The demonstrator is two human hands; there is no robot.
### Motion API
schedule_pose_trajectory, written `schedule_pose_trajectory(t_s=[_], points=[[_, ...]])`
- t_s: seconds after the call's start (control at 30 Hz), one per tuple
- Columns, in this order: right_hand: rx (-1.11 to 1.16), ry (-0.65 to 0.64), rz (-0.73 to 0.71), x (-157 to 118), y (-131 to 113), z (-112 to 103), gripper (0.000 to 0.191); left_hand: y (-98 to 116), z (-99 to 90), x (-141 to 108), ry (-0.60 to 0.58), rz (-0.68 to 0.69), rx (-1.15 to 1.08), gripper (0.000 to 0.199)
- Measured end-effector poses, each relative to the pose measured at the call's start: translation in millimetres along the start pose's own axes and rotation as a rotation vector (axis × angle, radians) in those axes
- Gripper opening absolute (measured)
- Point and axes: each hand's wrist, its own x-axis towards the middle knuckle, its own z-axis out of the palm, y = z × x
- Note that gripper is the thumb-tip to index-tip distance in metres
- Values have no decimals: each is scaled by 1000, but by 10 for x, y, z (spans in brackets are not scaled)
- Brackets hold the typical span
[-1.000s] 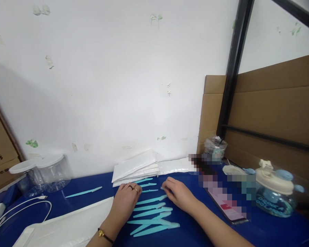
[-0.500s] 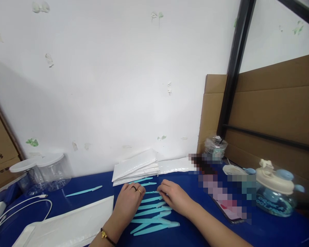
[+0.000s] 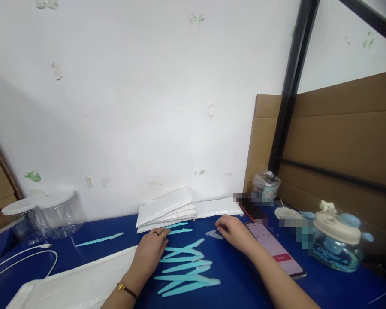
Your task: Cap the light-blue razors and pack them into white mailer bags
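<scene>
Several light-blue razor-like sticks (image 3: 186, 259) lie in a fanned column on the blue table. My left hand (image 3: 152, 245) rests over the left ends of the upper ones, fingers bent together; what it holds, if anything, is hidden. Two small translucent caps (image 3: 214, 234) lie just left of the fingertips of my right hand (image 3: 233, 231). Its fingers are curled close together, and I cannot make out anything in them. Another blue stick (image 3: 99, 239) lies apart at the left. White padded envelopes (image 3: 167, 210) are stacked behind my left hand.
A large white envelope (image 3: 80, 279) and a white cable (image 3: 54, 257) lie at the left, before clear jars (image 3: 61, 214). To the right are a phone (image 3: 276, 251), a drink bottle (image 3: 337, 240) and a plastic-wrapped cup (image 3: 266, 186). A black metal post (image 3: 286, 98) stands behind.
My hands have moved apart, the left one leftwards and the right one rightwards. Two translucent caps now show beside my right hand. The view has shifted slightly.
</scene>
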Motion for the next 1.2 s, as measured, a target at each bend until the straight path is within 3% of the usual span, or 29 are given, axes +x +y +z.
schedule_pose_trajectory(t_s=[0.27, 0.47, 0.67, 0.87, 1.2], points=[[-139, -94, 16, 46, -120, 260, 13, 13, -15, 26, -81, -134, -116, 18], [14, -114, 71, 82, -63, 355, 12, 0, -13, -3, -58, -131, -182, 14], [142, -80, 84, 84, -52, 323, 10, -22, -13, -2, -58, -131, -247, 11], [432, -39, 46, 74, -199, 260, 14, 6, -29, 3, -52, -146, -323, 12], [394, -46, -29, 42, -340, 290, 15, 74, -37, 14, -53, -113, -345, 11]])
